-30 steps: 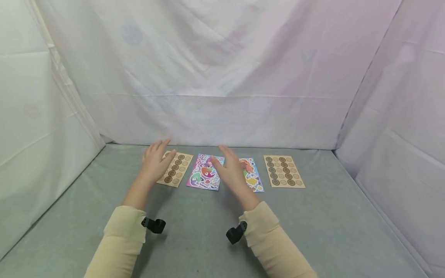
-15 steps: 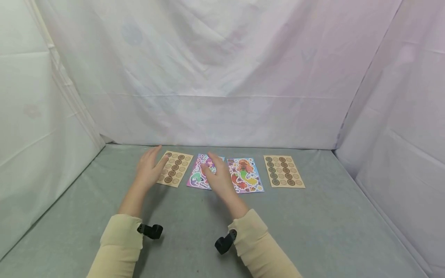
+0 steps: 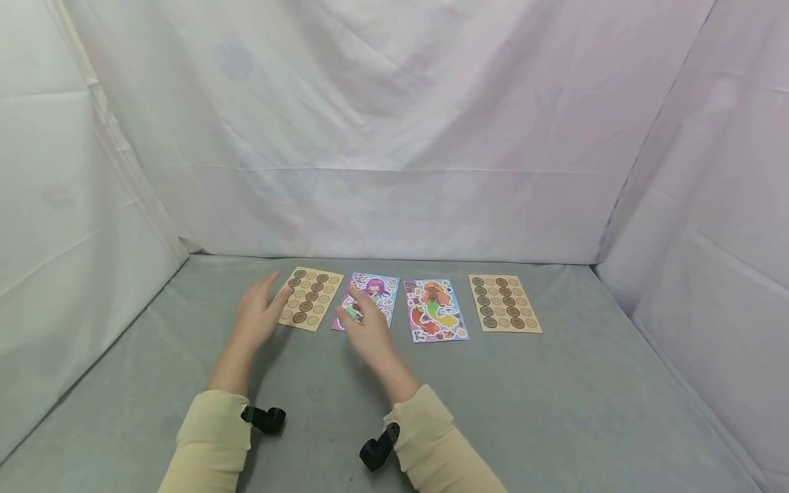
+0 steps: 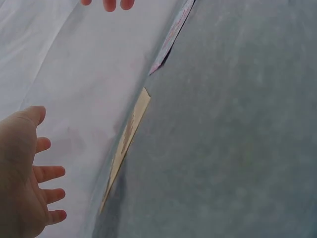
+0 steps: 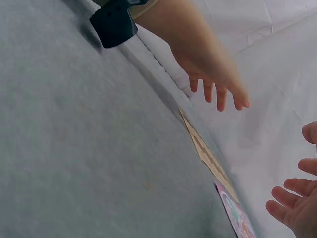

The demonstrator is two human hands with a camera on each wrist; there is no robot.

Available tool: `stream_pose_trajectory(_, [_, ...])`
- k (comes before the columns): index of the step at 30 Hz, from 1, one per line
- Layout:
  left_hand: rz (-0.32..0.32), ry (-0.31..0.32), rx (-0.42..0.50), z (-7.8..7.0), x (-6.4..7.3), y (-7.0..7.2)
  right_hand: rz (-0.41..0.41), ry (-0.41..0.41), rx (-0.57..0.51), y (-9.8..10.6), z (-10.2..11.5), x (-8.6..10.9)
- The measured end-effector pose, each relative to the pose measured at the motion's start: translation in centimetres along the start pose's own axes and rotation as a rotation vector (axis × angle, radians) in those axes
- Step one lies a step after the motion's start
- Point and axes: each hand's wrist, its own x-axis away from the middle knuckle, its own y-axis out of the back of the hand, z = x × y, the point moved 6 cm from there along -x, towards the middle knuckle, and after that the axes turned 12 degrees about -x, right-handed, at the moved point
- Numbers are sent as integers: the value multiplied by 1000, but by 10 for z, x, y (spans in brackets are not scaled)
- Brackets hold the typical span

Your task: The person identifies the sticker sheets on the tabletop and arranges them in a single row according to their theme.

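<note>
My left hand (image 3: 255,313) hovers over the left edge of a tan sheet of round brown stickers (image 3: 311,299), fingers spread and holding nothing. My right hand (image 3: 368,331) is held above the purple-and-blue cartoon sticker sheet (image 3: 383,291), covering its lower part in the head view. Its fingers are parted, with nothing between them. In the left wrist view, the left hand (image 4: 22,173) shows thumb and fingers extended, well apart from the tan sheet (image 4: 126,144). The right wrist view has the right hand (image 5: 299,203) at its right edge.
To the right lie a cartoon sticker sheet (image 3: 439,311) with red and yellow figures and another tan sheet of round stickers (image 3: 505,304). All sheets rest in a row on the grey tabletop (image 3: 555,411). White cloth (image 3: 394,130) hangs behind and on both sides.
My right hand has moved left and toward me, uncovering the red-and-yellow sticker sheet. My left hand has drawn back slightly toward me. The sheets have stayed in place.
</note>
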Motion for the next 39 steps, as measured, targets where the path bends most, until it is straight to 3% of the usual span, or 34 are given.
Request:
stream_pose_trajectory(11, [-60, 156, 110, 22, 11, -6, 16, -82, -81, -30, -13, 11])
stream_pose_trajectory(19, [-30, 256, 163, 32, 13, -11, 25, -138, -66, -40, -24, 16])
stream_pose_trajectory(33, [-52, 366, 250, 43, 18, -16, 88, -285, -190, -53, -39, 17])
stream_pose_trajectory(39, [-65, 362, 222, 40, 16, -17, 104, -328, -291, -52, -39, 16])
